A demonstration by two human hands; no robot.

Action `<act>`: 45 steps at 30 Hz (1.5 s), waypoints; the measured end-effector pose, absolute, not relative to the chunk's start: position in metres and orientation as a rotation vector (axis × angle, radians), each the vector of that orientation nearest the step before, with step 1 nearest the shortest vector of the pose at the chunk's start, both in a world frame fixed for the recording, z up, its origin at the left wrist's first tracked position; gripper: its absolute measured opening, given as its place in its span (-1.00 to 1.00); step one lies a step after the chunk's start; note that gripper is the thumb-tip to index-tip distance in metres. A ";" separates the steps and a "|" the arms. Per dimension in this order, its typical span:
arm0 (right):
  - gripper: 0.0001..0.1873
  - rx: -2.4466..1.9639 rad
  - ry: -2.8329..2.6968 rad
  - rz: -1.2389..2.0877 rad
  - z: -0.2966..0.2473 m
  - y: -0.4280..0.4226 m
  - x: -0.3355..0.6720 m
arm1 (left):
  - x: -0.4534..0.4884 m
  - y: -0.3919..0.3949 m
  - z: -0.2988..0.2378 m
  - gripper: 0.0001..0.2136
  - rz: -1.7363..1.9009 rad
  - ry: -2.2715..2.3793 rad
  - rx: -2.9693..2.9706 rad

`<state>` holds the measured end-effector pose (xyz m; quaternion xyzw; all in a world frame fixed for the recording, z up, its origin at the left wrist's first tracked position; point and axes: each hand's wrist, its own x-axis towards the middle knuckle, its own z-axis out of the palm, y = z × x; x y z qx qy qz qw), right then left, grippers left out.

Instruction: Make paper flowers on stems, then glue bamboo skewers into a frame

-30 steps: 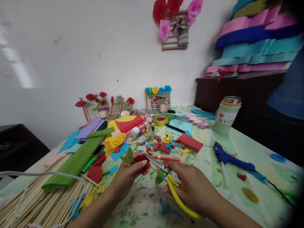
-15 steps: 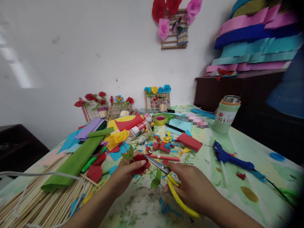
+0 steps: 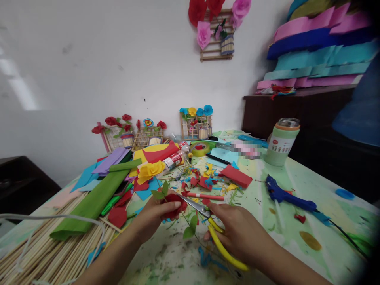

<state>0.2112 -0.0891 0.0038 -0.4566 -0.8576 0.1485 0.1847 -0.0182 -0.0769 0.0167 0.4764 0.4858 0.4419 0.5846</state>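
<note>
My left hand [image 3: 157, 214] is closed, thumb pressed on a red paper flower [image 3: 182, 204] that its fingers partly cover. Green leaves [image 3: 160, 191] on a thin stem stick up beside that hand, below a yellow paper flower [image 3: 151, 171]; the grip on this stem is hidden. My right hand [image 3: 234, 225] grips the yellow handles of a pair of scissors [image 3: 194, 205], whose blades point left at the red paper. Whether the blades touch it, I cannot tell. Another leafy stem [image 3: 190, 228] hangs below, between both hands.
Bamboo sticks [image 3: 67, 247] and green crepe paper [image 3: 89, 206] lie at the left. Paper scraps [image 3: 204, 182], a red paper roll [image 3: 204, 196] and a plastic bottle [image 3: 173, 160] are ahead. A blue glue gun [image 3: 291, 198] and a green cup [image 3: 282, 144] stand right.
The yellow flower has tilted slightly to the right, and the lower leafy stem has swung a little left. Both hands keep their grips, nearly in place.
</note>
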 end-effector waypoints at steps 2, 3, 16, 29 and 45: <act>-0.70 -1.290 -2.431 0.416 0.004 -0.089 0.211 | -0.020 -0.077 0.018 -0.82 1.006 1.150 1.127; -0.70 -1.293 -2.437 0.413 0.005 -0.089 0.212 | -0.021 -0.077 0.018 -0.82 0.990 1.156 1.144; -0.73 -1.821 -2.299 0.202 -0.012 -0.066 0.219 | -0.018 -0.076 0.017 -0.79 1.086 1.080 0.963; -0.60 -1.842 -2.313 -0.042 -0.024 -0.055 0.222 | -0.015 -0.077 0.017 -0.65 1.136 0.891 1.046; -0.87 -1.181 -2.426 0.564 0.003 -0.091 0.152 | -0.004 -0.084 0.023 -0.79 1.488 0.819 0.828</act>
